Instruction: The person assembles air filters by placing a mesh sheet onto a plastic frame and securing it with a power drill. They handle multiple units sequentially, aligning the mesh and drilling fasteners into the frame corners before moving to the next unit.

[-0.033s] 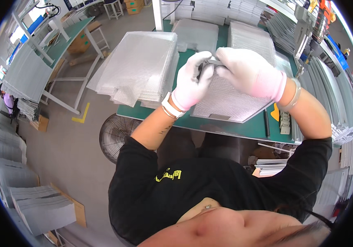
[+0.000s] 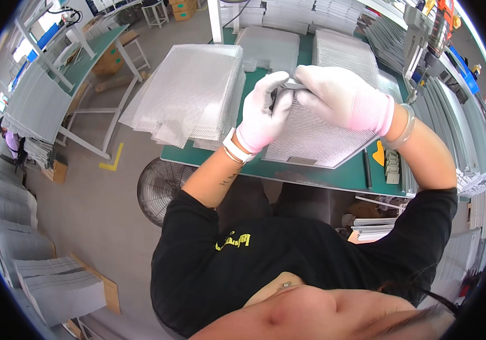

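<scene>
My left hand [image 2: 265, 112], in a white glove, is closed with fingers and thumb around small dark grey pieces whose kind I cannot make out. My gloved right hand [image 2: 342, 99] meets it and pinches a small grey metal piece [image 2: 294, 84] at the fingertips; the fingers hide most of it. Both hands are above a framed silver mesh panel [image 2: 317, 139] lying on the green table [image 2: 334, 182]. Right of the panel lie a dark rod-shaped tool [image 2: 367, 170], a yellow flat piece [image 2: 378, 153] and a row of small metal parts [image 2: 392, 168].
A tall pile of mesh sheets [image 2: 189, 85] stands left of my left hand. More mesh stacks [image 2: 268, 48] lie at the back. An orange-and-grey power tool [image 2: 439, 31] hangs at far right. A round floor fan [image 2: 161, 191] is by the table's left front edge.
</scene>
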